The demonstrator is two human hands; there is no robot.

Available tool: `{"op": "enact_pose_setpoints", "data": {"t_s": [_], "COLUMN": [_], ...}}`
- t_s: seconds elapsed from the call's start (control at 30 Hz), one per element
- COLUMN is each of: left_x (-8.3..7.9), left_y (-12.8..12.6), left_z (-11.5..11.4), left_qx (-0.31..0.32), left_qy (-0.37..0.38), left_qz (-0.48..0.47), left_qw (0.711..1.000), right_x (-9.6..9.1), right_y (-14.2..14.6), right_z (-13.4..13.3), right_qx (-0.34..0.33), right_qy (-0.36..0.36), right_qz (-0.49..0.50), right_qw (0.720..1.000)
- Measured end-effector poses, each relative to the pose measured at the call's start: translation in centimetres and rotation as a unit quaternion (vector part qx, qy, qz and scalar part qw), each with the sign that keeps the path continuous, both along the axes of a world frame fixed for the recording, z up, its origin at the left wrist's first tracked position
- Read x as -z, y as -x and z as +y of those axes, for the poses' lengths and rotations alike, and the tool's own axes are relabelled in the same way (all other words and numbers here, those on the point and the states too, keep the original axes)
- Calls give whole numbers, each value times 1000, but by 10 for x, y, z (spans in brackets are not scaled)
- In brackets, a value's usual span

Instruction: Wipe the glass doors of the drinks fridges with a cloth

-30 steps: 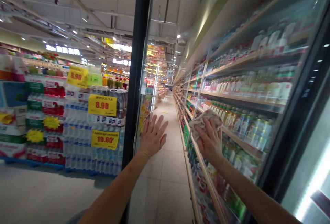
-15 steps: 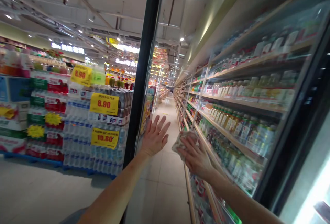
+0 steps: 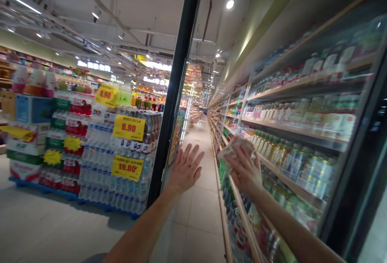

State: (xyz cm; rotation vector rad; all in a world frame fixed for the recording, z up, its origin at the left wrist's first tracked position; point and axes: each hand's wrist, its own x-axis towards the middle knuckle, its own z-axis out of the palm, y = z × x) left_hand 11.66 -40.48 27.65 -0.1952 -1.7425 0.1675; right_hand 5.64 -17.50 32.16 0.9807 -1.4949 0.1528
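Observation:
A glass door (image 3: 201, 198) with a black frame (image 3: 179, 73) stands in front of me. My left hand (image 3: 185, 170) is spread flat against the glass, just right of the frame's left upright. My right hand (image 3: 248, 172) presses a crumpled pale cloth (image 3: 227, 154) to the pane, its fingers lying over the cloth. Both arms reach up from the bottom of the view. Part of the cloth is hidden beneath the fingers.
Rows of bottles on shelves (image 3: 298, 128) show in the glass at right, whether through it or reflected I cannot tell. Left of the door, stacked bottle packs (image 3: 113, 188) with yellow price signs (image 3: 129, 128) stand on blue pallets (image 3: 45, 188). Pale tiled floor (image 3: 39, 222) lies before them.
My right hand has moved up and to the right across the glass with the cloth. My left hand stays spread near the frame. The view has shifted slightly.

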Motion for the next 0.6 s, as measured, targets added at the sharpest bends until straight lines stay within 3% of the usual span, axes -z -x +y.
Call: {"op": "enact_pose_setpoints", "data": {"t_s": [0.07,0.1,0.23,0.27,0.37,0.43,0.57,0.6], "left_x": [0,0,0,0,-1,-2,0,1], "left_y": [1,1,1,0,0,0,0,0], "left_z": [-1,-1,-2,-2,-1,0,-2,-2], "left_qx": [1,2,11,14,21,24,18,16], "left_qy": [0,1,8,11,9,2,3,7], "left_qz": [2,7,23,26,29,29,30,32], "left_qw": [1000,1000,1000,1000,999,999,999,999], "right_x": [-21,-29,-48,-55,-80,-89,-84,-85], "right_y": [4,5,7,8,10,9,5,5], "right_z": [-6,-8,-14,-14,-17,-20,-20,-18], "right_qx": [25,27,-9,-7,34,43,3,5], "right_qy": [93,97,-106,-106,78,121,-128,-133], "right_qz": [6,13,54,57,42,45,86,88], "right_qw": [995,995,993,993,996,991,988,987]}}
